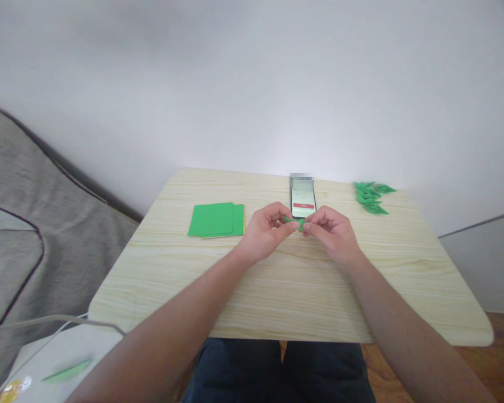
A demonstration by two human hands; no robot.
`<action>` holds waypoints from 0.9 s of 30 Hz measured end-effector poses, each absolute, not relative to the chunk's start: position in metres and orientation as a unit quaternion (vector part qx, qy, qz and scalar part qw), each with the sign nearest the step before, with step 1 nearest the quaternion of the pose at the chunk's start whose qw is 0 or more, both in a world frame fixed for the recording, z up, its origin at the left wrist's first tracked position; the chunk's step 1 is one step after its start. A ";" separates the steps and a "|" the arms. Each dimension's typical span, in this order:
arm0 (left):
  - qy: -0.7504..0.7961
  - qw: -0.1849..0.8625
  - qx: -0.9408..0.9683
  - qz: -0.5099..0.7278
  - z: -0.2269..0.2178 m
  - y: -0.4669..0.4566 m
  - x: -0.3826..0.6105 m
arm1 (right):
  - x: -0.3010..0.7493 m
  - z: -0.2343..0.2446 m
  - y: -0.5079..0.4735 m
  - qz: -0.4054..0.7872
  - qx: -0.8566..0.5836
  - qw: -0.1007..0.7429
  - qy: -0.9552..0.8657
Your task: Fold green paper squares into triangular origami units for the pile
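A small folded piece of green paper (301, 225) is pinched between both hands, just in front of the phone. My left hand (267, 232) grips its left end between thumb and fingers. On the other side, my right hand (332, 232) is closed on the right end. The fingers cover much of the paper, so its full shape is hidden. To the left of my left hand lies a stack of green paper sheets (212, 219), with a yellow edge showing at its right side. Several folded green paper pieces (367, 197) rest in a cluster at the back right.
A phone (303, 197) with a lit screen lies on the pale wooden table (294, 291), close to the wall. Grey fabric (79, 235) stands at the left. Below it, a cable (59, 318) crosses a white surface holding a thin green piece (68, 371).
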State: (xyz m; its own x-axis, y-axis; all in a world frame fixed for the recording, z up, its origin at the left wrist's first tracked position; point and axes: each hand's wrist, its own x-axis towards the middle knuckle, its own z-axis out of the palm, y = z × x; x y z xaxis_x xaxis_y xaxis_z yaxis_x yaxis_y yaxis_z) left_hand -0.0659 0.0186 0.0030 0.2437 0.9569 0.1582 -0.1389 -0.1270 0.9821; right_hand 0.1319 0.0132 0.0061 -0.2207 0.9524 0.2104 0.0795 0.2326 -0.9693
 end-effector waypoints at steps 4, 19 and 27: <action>0.360 0.572 0.540 0.502 0.004 0.020 -0.065 | 0.133 0.006 0.014 0.467 -0.409 0.464 -0.632; 0.344 0.594 0.527 0.501 0.001 0.022 -0.068 | 0.133 0.005 0.014 0.502 -0.408 0.442 -0.621; 0.353 0.581 0.544 0.492 0.001 0.023 -0.069 | 0.133 0.001 0.017 0.539 -0.390 0.450 -0.595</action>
State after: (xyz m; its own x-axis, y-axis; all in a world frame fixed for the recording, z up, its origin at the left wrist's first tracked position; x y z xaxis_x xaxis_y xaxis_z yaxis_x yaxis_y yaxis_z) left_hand -0.0692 0.0232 0.0010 0.2667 0.9555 0.1258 -0.1879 -0.0765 0.9792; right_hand 0.1325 0.0167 0.0014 -0.2905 0.9499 0.1151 -0.0208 0.1140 -0.9933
